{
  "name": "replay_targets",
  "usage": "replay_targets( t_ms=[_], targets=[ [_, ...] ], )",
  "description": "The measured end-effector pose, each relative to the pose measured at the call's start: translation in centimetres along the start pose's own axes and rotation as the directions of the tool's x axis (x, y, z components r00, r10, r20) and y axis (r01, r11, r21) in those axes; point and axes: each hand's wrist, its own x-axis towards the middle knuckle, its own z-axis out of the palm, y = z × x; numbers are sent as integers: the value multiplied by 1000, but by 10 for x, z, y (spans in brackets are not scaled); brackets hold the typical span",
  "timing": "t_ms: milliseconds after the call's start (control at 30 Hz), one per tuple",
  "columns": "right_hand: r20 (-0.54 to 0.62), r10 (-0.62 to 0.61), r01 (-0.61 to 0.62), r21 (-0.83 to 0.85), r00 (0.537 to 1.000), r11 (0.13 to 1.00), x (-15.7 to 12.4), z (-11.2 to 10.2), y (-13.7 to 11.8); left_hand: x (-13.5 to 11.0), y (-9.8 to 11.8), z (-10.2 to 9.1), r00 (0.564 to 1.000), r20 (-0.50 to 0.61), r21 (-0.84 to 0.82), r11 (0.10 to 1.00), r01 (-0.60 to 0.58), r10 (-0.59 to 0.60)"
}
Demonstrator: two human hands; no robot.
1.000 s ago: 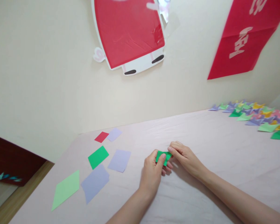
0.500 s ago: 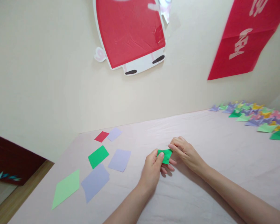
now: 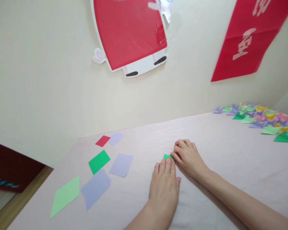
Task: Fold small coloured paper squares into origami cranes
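Note:
A small folded piece of green paper (image 3: 167, 156) lies on the pale cloth, mostly hidden under my fingers. Palm down, my left hand (image 3: 164, 183) presses on it with its fingers stretched out flat, side by side. At the paper's right edge is my right hand (image 3: 188, 156), its fingers curled and their tips at the paper; how the thumb grips is hard to make out. To the left lie loose paper sheets: a dark green one (image 3: 99, 162), a lilac one (image 3: 121, 165), a larger lilac one (image 3: 96, 189) and a light green one (image 3: 65, 196).
A red sheet (image 3: 102, 141) and a pale lilac sheet (image 3: 116, 138) lie near the wall. Rows of colourful folded paper shapes (image 3: 260, 122) stand at the right. The cloth-covered surface (image 3: 139, 204) meets the wall (image 3: 62, 95) behind; its left edge drops to a floor.
My left hand has turned from holding the green paper between thumb and fingers to lying palm down on it. The paper is now down on the cloth. My right hand stays at its right edge.

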Motion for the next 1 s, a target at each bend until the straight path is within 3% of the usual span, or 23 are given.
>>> replay_targets(
  t_ms=[100,300,700,867,1000],
  targets=[
    [-11,23,-23,-41,1000,999,-2,1,-3,-1,5,1,998,57,25,1000,5,-6],
    [-55,13,-18,-100,998,995,-9,11,3,-1,3,-10,997,71,15,1000,-8,7],
    [-7,12,-13,-148,1000,989,-12,12,18,-4,6,-18,996,71,238,971,34,-52],
    [-42,-83,86,89,996,992,-7,6,17,-3,5,-26,990,114,315,948,45,-85],
    [-39,-193,193,369,981,909,-3,-9,11,1,-2,-32,987,100,279,956,95,-127]
  ],
)
